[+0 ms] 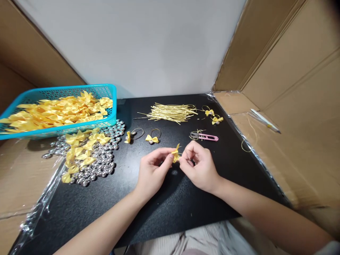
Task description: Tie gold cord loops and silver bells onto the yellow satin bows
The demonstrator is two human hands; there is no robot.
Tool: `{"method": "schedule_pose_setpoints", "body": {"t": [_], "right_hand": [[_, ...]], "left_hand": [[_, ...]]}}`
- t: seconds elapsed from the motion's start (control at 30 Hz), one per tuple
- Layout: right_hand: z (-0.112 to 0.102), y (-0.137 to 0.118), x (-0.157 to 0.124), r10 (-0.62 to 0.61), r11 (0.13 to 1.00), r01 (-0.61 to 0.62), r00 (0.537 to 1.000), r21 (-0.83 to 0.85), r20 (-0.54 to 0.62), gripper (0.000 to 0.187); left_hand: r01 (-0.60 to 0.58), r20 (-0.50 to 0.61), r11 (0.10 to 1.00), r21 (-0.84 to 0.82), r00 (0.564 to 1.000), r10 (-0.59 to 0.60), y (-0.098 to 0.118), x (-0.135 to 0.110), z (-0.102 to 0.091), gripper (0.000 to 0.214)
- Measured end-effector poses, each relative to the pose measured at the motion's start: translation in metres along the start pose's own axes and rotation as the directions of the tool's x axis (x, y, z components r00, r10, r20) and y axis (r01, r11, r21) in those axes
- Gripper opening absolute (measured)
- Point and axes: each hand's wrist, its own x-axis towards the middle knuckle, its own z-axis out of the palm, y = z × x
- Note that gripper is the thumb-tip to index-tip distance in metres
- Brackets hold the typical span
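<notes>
Between thumb and fingers, my left hand [155, 168] pinches a small yellow ribbon bow [175, 156] above the black table. Close on its right, my right hand [199, 164] has its fingertips pinched at a thin gold cord [180, 154] by the bow; most of the cord is hidden by the fingers. Just beyond my hands lie a bow with a silver bell and cord loop [152, 139] and another such bow [128, 137]. Pink thread snips [208, 137] lie past my right hand, with cord scraps around the blades.
A turquoise basket [116, 106] heaped with yellow bows stands at the left. In front of it spreads a pile of silver bells [105, 166] with loose bows [79, 152] on top. Gold cords [171, 112] lie at the back, two finished-looking bows [217, 120] beside them. A white pen-like tool [264, 120] rests on cardboard.
</notes>
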Motion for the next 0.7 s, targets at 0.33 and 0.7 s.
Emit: {"method": "schedule_pose_setpoints", "body": {"t": [0.33, 0.7], "right_hand": [[0.002, 0.001, -0.001, -0.188, 0.965, 0.174, 0.980, -0.196, -0.057, 0.028], [-0.001, 0.000, 0.001, -0.367, 0.875, 0.328, 0.929, -0.355, -0.046, 0.028]], "left_hand": [[0.170, 0.040, 0.954, -0.248, 0.985, -0.165, 0.000, 0.003, 0.003, 0.007], [0.258, 0.103, 0.881, -0.397, 0.966, -0.236, -0.004, 0.002, 0.006, 0.006]]}}
